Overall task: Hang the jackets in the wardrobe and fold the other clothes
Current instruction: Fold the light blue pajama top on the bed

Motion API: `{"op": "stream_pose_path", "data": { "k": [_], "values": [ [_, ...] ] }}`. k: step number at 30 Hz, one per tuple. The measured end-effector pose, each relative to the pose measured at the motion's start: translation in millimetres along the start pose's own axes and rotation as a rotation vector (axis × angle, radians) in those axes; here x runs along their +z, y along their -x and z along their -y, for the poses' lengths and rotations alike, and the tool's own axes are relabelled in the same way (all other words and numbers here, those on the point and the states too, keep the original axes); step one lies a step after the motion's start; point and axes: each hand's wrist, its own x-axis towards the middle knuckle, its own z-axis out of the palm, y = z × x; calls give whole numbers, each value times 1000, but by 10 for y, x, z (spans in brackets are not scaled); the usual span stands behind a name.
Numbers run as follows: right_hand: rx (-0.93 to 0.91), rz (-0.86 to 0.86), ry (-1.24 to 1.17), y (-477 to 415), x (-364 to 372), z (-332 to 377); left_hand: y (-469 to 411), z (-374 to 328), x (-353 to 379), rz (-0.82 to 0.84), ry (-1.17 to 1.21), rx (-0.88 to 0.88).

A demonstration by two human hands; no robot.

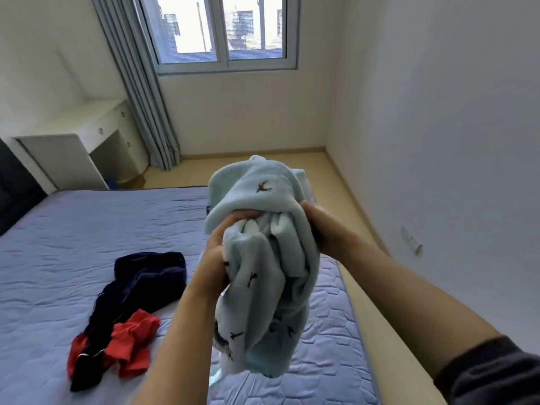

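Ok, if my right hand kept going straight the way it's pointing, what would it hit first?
The blue fleece: your right hand grips it and points left, straight into it. Past the fleece, your left hand looks like the next thing in line, though depth is hard to judge here.

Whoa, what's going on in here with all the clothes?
A person is sorting clothes at a bed. The left hand and the right hand both grip a bunched-up light blue fleece garment, held up in the air above it. It is not folded yet. A dark navy garment and a red garment lie crumpled together on the bed, with no hand on them.
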Motion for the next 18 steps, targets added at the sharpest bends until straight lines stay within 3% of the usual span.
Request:
{"op": "stream_pose_path", "data": {
  "k": [2,4,7,9,11,14,18],
  "values": [
    [-31,-49,-41,-42,182,-75,80,-123,-186,163,153,92],
    [-40,-63,-107,-50,306,-127,71,-114,-414,87,233,5],
    [-27,29,-229,-18,381,-156,41,-149,-546,-156,-62,-95],
    [-13,48,-231,-17,396,-198,48,-116,-504,-144,-184,-231],
    [-55,-13,-20,-40,412,-235,70,-57,-410,-119,-248,-375],
    [-115,-127,205,-31,392,-174,106,-37,-313,-160,-271,-413],
    [92,86,304,73,390,-46,1,-22,-165,-171,-377,-375]
  ]
}}
